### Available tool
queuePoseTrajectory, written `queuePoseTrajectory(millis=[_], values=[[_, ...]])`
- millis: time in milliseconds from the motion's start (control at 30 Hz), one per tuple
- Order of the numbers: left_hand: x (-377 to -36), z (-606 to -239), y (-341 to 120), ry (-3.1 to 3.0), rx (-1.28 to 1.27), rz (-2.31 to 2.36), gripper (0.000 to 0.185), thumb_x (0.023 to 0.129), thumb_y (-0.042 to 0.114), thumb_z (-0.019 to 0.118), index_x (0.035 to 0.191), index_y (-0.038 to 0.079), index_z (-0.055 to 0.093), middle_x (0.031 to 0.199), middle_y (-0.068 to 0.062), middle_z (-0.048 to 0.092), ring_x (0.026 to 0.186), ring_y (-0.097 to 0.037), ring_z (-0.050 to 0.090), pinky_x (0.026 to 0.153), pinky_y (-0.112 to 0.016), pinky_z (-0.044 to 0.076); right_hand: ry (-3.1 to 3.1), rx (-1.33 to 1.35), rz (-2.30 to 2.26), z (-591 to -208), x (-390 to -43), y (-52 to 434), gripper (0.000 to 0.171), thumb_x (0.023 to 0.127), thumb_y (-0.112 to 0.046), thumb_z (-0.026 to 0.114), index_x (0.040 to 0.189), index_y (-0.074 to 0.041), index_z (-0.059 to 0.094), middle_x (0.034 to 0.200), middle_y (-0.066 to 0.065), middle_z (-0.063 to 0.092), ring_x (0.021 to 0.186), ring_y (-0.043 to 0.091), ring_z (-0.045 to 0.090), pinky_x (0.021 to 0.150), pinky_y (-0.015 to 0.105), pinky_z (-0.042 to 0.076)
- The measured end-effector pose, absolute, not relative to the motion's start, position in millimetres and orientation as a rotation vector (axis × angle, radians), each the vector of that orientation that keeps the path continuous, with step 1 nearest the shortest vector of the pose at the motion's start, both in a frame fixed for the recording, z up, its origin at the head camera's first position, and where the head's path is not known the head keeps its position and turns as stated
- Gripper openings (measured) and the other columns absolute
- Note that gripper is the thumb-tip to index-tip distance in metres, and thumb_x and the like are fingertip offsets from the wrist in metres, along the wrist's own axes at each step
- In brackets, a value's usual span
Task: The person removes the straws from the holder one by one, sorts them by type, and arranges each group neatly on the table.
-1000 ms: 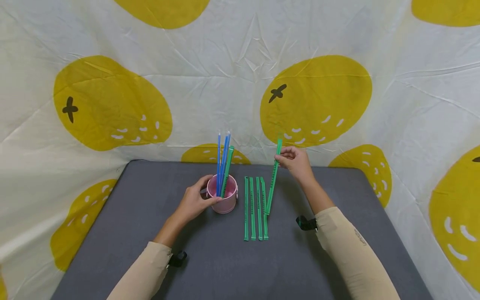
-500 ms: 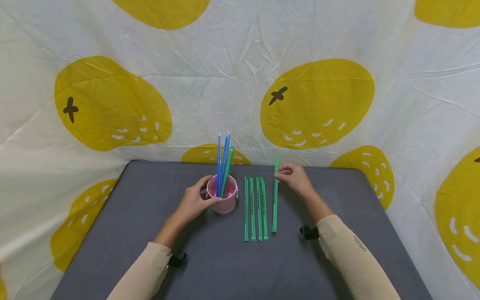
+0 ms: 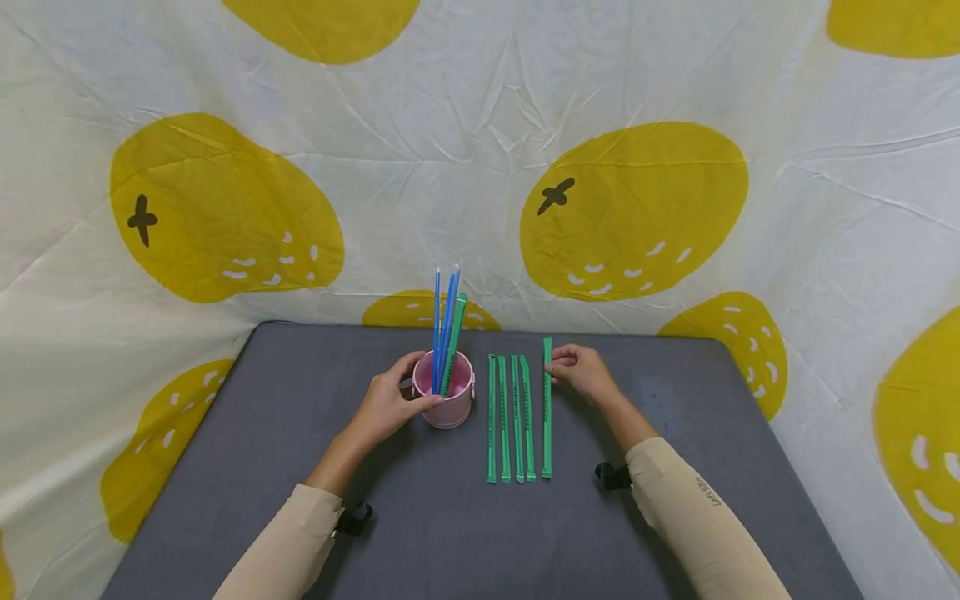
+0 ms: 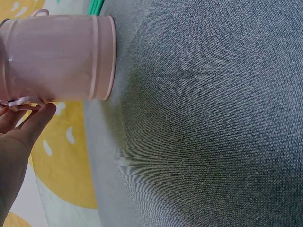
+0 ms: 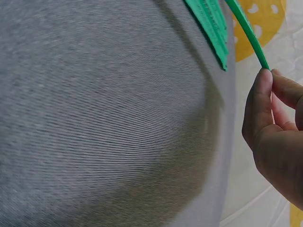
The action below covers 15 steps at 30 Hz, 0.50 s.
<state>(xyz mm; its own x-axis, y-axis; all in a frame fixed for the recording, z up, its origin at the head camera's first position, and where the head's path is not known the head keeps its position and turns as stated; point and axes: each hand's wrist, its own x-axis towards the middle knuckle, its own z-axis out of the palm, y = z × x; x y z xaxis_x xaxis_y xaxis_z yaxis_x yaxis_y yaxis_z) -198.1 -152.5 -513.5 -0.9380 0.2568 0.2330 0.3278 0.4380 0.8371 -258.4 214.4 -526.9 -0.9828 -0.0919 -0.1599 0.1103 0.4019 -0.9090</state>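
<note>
A small pink bucket (image 3: 451, 406) stands on the grey table (image 3: 300, 433) with blue sticks (image 3: 442, 321) and one green strip (image 3: 454, 342) upright in it. My left hand (image 3: 390, 404) curls around its left side; its fingers (image 4: 28, 125) touch the bucket (image 4: 57, 56) near the handle. Several green strips (image 3: 510, 417) lie side by side to the right of the bucket. My right hand (image 3: 581, 371) pinches the far end of the rightmost green strip (image 3: 547, 408), which lies flat beside the others. In the right wrist view, fingertips (image 5: 262, 85) meet that strip's end (image 5: 248, 30).
A cream cloth with large yellow fruit prints (image 3: 630, 208) hangs behind and around the table. Grey table surface stretches toward me and to both sides of the strips. Black wrist straps (image 3: 611, 475) sit on both sleeved forearms.
My right hand has lowered the green strip from a raised, tilted position to lie flat on the table, parallel to the other strips. The left hand and bucket have stayed still.
</note>
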Motion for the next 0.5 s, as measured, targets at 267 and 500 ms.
queuePoseTrajectory(millis=[267,500], values=[[-199,-516,-154,-2.614,-0.513,-1.546,0.08,0.08,0.031,0.091,0.146,0.008,0.053,0.136,-0.016,0.066,0.125,-0.033,0.066,0.1,-0.051,0.057,2.376,0.065,-1.692,-540,-257,210,0.034,0.095,0.001,0.071,0.124,0.014,0.059,0.1,0.018,0.07,0.073,0.011,0.069,0.075,0.032,0.065],[-200,-517,-153,-2.607,-0.515,-1.559,0.08,0.08,0.03,0.091,0.146,0.007,0.053,0.136,-0.016,0.066,0.125,-0.034,0.066,0.1,-0.053,0.057,2.384,0.116,-1.637,-547,-258,204,0.031,0.096,-0.002,0.071,0.122,0.011,0.06,0.096,0.017,0.073,0.071,0.014,0.069,0.067,0.031,0.065]])
